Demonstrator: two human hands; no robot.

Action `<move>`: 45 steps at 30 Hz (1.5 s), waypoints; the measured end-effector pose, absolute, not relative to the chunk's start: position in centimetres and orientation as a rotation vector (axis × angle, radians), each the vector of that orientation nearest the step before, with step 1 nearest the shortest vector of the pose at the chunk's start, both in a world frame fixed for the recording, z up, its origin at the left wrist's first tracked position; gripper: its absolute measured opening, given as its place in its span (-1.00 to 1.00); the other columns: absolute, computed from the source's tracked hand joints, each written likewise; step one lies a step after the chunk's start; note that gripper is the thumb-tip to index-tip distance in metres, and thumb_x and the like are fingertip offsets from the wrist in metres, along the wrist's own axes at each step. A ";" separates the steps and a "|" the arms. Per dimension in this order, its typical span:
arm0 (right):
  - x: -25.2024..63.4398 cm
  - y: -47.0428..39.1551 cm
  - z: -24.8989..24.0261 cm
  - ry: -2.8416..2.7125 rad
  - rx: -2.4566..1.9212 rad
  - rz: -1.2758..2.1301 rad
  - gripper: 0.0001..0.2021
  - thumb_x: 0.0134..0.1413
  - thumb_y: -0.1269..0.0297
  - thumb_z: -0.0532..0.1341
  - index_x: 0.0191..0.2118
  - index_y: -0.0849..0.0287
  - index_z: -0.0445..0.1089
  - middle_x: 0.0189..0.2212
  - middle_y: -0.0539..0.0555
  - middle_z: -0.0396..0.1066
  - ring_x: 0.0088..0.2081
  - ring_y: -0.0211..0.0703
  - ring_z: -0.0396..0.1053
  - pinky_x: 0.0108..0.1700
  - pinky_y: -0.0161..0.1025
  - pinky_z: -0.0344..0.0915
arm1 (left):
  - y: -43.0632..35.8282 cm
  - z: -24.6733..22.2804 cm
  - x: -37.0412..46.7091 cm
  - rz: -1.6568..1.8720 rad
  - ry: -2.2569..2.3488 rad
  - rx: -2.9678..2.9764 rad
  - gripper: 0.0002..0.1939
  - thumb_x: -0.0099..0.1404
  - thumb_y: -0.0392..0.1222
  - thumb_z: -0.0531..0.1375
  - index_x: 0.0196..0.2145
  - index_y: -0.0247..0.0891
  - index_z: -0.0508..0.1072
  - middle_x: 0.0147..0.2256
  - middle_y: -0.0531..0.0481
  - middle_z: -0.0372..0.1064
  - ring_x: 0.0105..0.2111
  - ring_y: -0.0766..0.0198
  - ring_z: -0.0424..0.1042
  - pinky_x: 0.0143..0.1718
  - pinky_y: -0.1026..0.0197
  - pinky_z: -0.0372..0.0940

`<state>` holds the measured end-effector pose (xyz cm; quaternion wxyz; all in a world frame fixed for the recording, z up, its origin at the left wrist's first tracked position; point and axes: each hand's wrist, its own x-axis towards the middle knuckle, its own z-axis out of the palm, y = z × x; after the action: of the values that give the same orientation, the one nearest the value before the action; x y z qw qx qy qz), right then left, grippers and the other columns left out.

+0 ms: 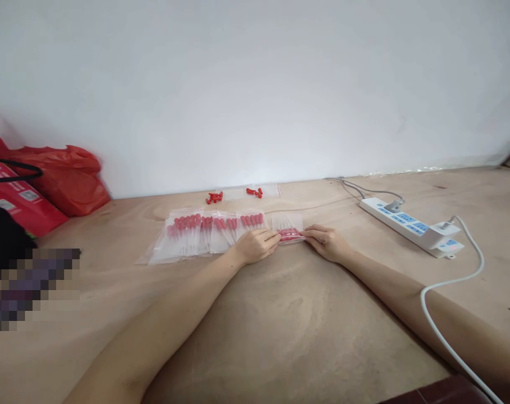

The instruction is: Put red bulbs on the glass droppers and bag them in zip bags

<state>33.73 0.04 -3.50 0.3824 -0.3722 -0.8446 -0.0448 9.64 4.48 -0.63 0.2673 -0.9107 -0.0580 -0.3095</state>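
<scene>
A small clear plastic bag lies on the wooden table with several red-bulbed droppers inside, their red ends toward me. My left hand pinches the bag's near left corner. At the near right corner, the fingers of my right hand are closed on its edge. Left of this bag is an overlapping row of filled bags, each with thin clear stems and red bulbs pointing away from me. My left hand touches or nearly touches the rightmost of these; I cannot tell which.
Loose red bulbs and a flat clear bag lie near the wall. A white power strip sits to the right, its white cable crossing above my right forearm. Red bags stand at the left.
</scene>
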 end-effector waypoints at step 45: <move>28.8 -0.7 -2.1 -2.197 -0.847 -1.042 -0.87 0.10 0.37 0.08 -0.36 0.18 0.38 -0.45 0.02 0.42 -0.39 -0.27 0.24 -0.43 -0.25 0.00 | 4.5 -0.6 9.3 -0.873 -0.113 -2.385 -0.73 0.31 -0.30 -0.04 -0.45 -0.34 0.40 -0.57 -0.01 0.38 -0.55 0.35 0.37 -0.52 0.31 0.27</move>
<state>28.84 -0.75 -2.10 0.2793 -0.3158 -0.8193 -0.3887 9.27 4.47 -0.61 0.2951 -0.8964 -0.0423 -0.3280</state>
